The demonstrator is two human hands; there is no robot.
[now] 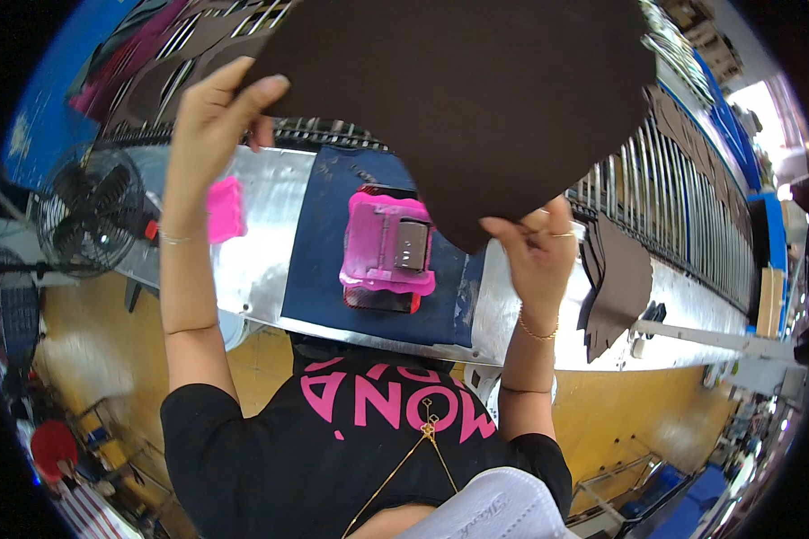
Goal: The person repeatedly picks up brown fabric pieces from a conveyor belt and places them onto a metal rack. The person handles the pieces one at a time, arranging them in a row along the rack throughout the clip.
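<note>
A large dark brown cut piece of leather-like sheet [476, 99] is held up in front of me, spanning the upper middle of the view. My left hand [220, 112] grips its left edge between thumb and fingers. With thumb and fingers closed, my right hand [544, 247] pinches the piece near its lower pointed corner. Below the sheet, a pink hinged template [368, 238] rests on a dark blue mat [319, 269]. A small brown piece [412, 245] lies on the template's right part. The sheet hides the area behind it.
A metal worktable [256, 269] runs across the view. Left of the mat lies a pink plate [226, 209], with a fan [92, 207] farther left. Stacked brown pieces [618, 283] overhang the table edge at right. Beyond is a rack of metal rods [665, 193] carrying more brown pieces.
</note>
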